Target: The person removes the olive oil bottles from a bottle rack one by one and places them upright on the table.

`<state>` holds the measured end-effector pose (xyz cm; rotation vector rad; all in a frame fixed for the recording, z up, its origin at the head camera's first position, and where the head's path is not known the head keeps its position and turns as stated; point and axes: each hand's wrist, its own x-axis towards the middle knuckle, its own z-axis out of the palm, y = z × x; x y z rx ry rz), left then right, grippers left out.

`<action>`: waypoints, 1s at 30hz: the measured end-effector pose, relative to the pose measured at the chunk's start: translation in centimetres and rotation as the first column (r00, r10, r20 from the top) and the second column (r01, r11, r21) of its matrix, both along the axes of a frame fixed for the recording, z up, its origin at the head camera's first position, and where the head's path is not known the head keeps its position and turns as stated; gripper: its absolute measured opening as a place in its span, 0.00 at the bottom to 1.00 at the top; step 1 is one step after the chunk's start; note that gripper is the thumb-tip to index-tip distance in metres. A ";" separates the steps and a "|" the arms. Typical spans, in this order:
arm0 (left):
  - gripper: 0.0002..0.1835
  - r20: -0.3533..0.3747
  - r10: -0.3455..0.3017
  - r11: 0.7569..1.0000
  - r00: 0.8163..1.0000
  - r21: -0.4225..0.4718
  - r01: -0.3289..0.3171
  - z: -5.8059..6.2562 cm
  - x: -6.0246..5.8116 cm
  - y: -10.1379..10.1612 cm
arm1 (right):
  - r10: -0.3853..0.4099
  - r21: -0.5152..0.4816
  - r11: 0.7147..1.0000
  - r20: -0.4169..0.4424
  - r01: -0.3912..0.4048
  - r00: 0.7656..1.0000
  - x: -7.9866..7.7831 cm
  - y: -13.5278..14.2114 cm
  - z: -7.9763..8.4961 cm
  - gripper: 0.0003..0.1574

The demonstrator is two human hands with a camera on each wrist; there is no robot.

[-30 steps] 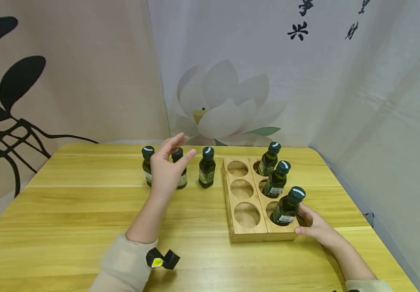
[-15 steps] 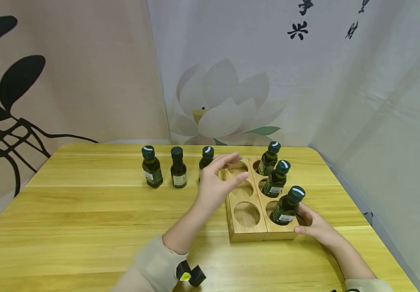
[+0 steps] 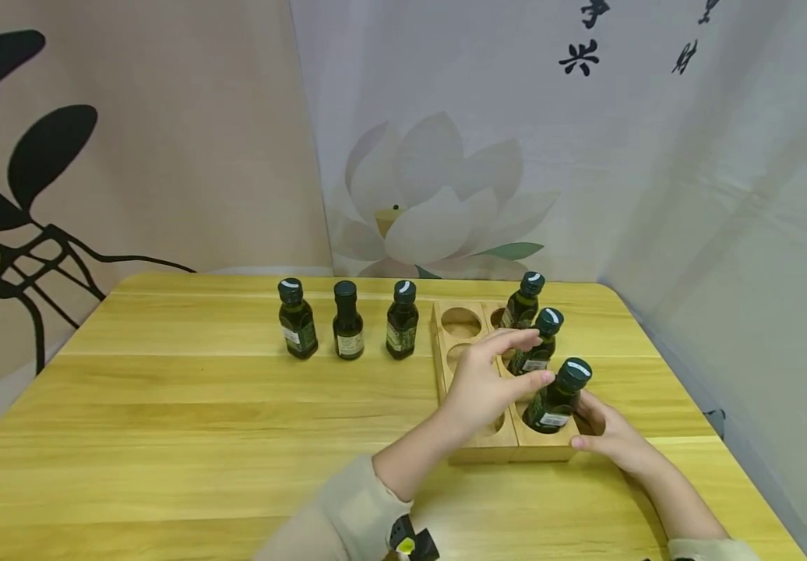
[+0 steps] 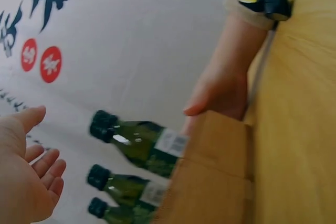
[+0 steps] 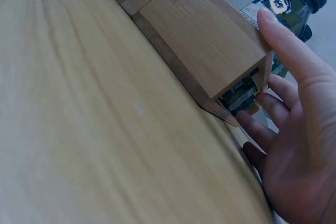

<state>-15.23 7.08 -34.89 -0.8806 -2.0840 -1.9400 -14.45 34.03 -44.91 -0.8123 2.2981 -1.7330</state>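
Note:
A wooden bottle rack point(image 3: 542, 452) with two rows of round holes stands right of the table's middle. Its right row holds small dark green bottles with black caps: a front one point(image 3: 556, 405), a middle one point(image 3: 551, 323) and a back one point(image 3: 519, 308). My left hand point(image 3: 482, 386) hovers over the rack, thumb and fingers spread apart near the front bottle's cap; the left wrist view shows nothing in its grasp. At the rack's front right corner, my right hand point(image 5: 299, 124) grips it, thumb by the front edge and fingers against the open side.
Three similar bottles stand in a line on the table left of the rack: a left one point(image 3: 298, 323), a slimmer middle one point(image 3: 348, 331) and a right one point(image 3: 402, 323). A printed fabric backdrop point(image 3: 235, 156) hangs behind the wooden table point(image 3: 165, 436).
My left hand has moved right, from over the standing bottles across to the rack's right row, staying spread. The right hand keeps its place at the rack's corner.

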 end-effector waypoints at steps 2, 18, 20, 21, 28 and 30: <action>0.26 0.026 -0.018 1.000 0.999 -0.012 0.019 -0.5 0.0 0.7 | -0.001 0.003 1.000 0.003 0.001 1.000 0.0 0.1 0.0 0.48; 0.25 0.028 -0.038 0.992 0.999 -0.119 0.042 -2.0 -0.7 4.3 | -0.037 0.062 0.997 0.040 0.035 0.999 0.3 0.0 0.5 0.55; 0.24 0.026 -0.036 0.991 0.999 -0.124 0.039 -2.1 -0.7 4.6 | -0.040 0.068 0.997 0.031 0.038 0.999 0.3 0.0 0.5 0.55; 0.23 0.026 -0.032 0.991 0.999 -0.127 0.035 -2.1 -0.7 4.7 | -0.035 0.065 0.997 0.030 0.033 0.999 0.2 0.0 0.5 0.55; 0.19 0.001 -0.006 0.992 1.000 -0.122 0.006 -2.0 -0.5 5.1 | -0.001 0.036 0.999 0.013 0.000 1.000 0.1 0.2 0.2 0.53; 0.19 -0.006 -0.002 0.992 1.000 -0.124 0.002 -1.9 -0.4 5.1 | 0.001 0.034 0.999 0.015 -0.002 1.000 0.1 0.2 0.1 0.53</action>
